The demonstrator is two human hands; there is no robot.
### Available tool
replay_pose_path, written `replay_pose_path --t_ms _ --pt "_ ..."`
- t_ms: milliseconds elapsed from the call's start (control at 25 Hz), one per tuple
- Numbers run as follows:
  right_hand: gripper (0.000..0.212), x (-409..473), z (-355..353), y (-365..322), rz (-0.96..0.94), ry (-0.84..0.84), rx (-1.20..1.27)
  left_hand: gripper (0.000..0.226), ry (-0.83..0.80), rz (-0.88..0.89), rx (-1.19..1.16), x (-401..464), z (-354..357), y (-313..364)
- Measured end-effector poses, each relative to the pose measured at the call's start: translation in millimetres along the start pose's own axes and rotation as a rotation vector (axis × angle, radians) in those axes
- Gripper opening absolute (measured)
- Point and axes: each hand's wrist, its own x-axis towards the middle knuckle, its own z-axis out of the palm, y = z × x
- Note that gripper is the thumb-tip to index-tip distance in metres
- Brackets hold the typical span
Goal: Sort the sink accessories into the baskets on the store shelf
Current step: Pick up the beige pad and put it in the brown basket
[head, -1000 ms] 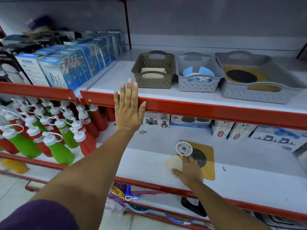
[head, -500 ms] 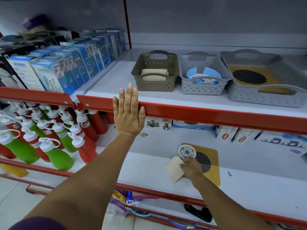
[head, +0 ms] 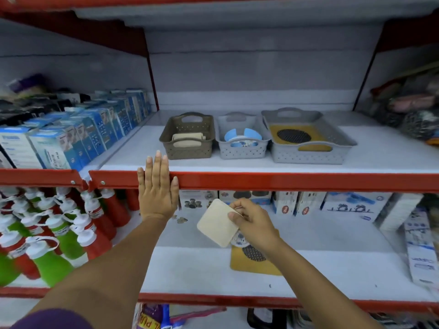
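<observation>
My right hand (head: 255, 225) grips a cream square pad (head: 216, 223), lifted above the lower shelf. Under it lie a white round strainer (head: 238, 239), partly hidden, and a yellow mat with a black mesh circle (head: 251, 263). My left hand (head: 158, 188) rests flat, fingers apart, on the red edge of the upper shelf (head: 285, 181). On that shelf stand three baskets: a brown one (head: 188, 151) with cream pads, a small grey one (head: 242, 153) with blue and white round pieces, and a wide grey one (head: 308, 156) with a yellow mesh mat.
Blue boxes (head: 71, 141) fill the upper shelf to the left. Red and green squeeze bottles (head: 59, 233) crowd the lower left. Small boxed goods (head: 297, 205) line the back of the lower shelf, and packaged items (head: 420, 248) lean at the right.
My right hand picked the cream pad up off the lower shelf and raised it. The camera tilted upward, showing more of the upper shelf. My left hand stayed on the red edge.
</observation>
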Motion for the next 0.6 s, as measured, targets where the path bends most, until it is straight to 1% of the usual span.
replay_pose_path --t_ms 120,280,360,440,520,600 --pt "0.009 12.5 -13.3 -55.1 -0.166 0.018 0.007 0.056 -0.007 0.017 -0.017 1.7 -1.9 -1.6" --pt "0.008 61.4 -22.6 -113.1 -0.245 0.092 0.068 0.056 0.002 0.021 -0.045 -0.2 -1.3 -3.2" --pt "0.007 101.9 -21.1 -134.7 -0.227 0.142 0.076 0.056 0.002 0.022 -0.054 -1.9 -0.8 -5.2" --pt "0.011 148.9 -17.6 -149.3 -0.160 0.174 -0.032 0.056 0.002 0.027 -0.056 -1.9 -1.1 -5.9" --pt "0.013 190.6 -11.5 -154.5 -0.080 0.126 -0.200 0.056 0.006 0.035 -0.053 -1.6 -0.2 -6.5" --pt "0.011 220.7 -3.3 -150.2 -0.049 0.017 -0.289 0.056 0.017 0.045 -0.051 -1.6 1.9 -7.5"
